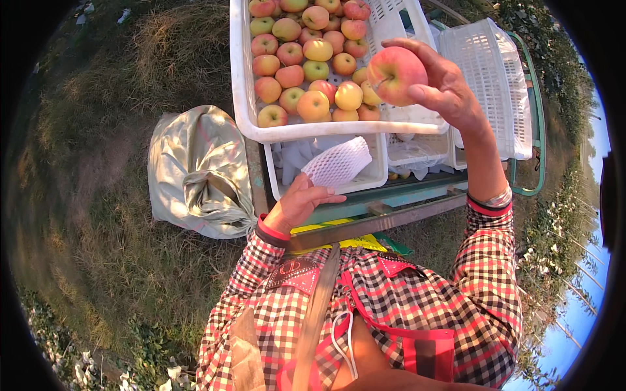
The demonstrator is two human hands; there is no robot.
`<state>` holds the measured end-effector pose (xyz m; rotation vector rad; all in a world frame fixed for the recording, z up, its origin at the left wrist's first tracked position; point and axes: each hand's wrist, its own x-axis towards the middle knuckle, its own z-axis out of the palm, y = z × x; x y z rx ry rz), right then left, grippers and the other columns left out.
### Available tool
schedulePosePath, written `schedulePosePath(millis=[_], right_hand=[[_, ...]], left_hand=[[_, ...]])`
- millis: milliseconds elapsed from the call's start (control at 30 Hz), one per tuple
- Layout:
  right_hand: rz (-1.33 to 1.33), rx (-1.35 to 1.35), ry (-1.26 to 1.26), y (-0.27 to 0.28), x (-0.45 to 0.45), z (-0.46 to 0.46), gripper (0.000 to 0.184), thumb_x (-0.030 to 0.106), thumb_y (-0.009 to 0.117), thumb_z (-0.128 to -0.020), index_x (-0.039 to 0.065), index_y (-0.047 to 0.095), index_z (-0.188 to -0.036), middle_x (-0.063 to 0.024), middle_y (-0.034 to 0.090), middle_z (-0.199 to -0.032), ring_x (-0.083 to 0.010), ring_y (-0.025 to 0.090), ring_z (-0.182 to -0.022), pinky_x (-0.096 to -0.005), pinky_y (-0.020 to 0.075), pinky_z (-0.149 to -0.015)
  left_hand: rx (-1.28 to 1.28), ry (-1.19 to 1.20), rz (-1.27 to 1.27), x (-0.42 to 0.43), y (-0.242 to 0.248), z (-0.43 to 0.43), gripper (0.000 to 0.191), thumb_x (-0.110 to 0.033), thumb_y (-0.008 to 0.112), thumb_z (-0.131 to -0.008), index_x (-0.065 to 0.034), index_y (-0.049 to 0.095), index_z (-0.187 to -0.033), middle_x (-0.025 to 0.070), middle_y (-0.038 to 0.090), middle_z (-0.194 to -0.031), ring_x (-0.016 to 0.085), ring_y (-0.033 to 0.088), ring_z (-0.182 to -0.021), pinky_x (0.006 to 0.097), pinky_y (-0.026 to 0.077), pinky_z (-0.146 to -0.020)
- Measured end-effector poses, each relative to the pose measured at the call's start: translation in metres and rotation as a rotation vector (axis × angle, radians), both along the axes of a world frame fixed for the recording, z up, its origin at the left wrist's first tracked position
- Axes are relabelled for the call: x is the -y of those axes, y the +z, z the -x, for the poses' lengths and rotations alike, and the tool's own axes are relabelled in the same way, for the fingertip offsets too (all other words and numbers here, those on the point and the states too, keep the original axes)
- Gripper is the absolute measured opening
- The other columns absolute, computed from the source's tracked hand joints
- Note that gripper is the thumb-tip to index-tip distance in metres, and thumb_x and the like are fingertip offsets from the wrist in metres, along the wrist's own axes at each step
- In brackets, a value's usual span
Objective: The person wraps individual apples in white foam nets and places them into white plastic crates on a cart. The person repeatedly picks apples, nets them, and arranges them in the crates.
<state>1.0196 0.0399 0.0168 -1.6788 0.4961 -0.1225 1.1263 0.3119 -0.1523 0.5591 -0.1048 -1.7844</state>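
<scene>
A red-and-yellow apple is gripped in my right hand, raised over the right part of a white plastic crate. Inside that crate lie many loose apples, mostly in its left and middle. My left hand holds a white foam net sleeve by its lower left end. The sleeve looks puffed out, and I cannot tell whether anything is inside it. Beneath it sits a second white crate with more pale wrapping material in it.
A tied, pale cloth sack stands on the grass left of the crates. The crates rest on a green metal cart frame. Stacked white crates stand at the right, beside a curved green rail. A yellow bag lies under the front bar.
</scene>
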Motion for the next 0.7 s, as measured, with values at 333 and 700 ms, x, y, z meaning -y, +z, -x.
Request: schedulePosePath(millis=[333, 700], right_hand=[[0.796, -0.094, -0.091, -0.093, -0.129, 0.092, 0.075, 0.027, 0.090, -0.065, 0.001, 0.057, -0.127, -0.0178, 0.065, -0.119, -0.0363, 0.061, -0.108, -0.0436, 0.0513, -0.092], [-0.363, 0.178, -0.652, -0.093, -0.137, 0.156, 0.048, 0.037, 0.062, -0.100, 0.000, 0.059, -0.130, -0.0048, 0.063, -0.111, -0.0115, 0.059, -0.096, -0.0266, 0.0497, -0.089]], left_hand=[[0.202, -0.015, 0.211, 0.034, 0.022, 0.023, 0.075, -0.006, 0.077, -0.079, -0.0020, 0.042, -0.145, 0.0085, 0.050, -0.142, 0.019, 0.050, -0.130, 0.0360, 0.047, -0.106], [0.189, -0.241, 0.274, 0.012, 0.055, 0.034, 0.097, -0.034, 0.090, -0.062, -0.0006, 0.046, -0.141, 0.0084, 0.057, -0.133, 0.019, 0.056, -0.120, 0.0359, 0.044, -0.106]])
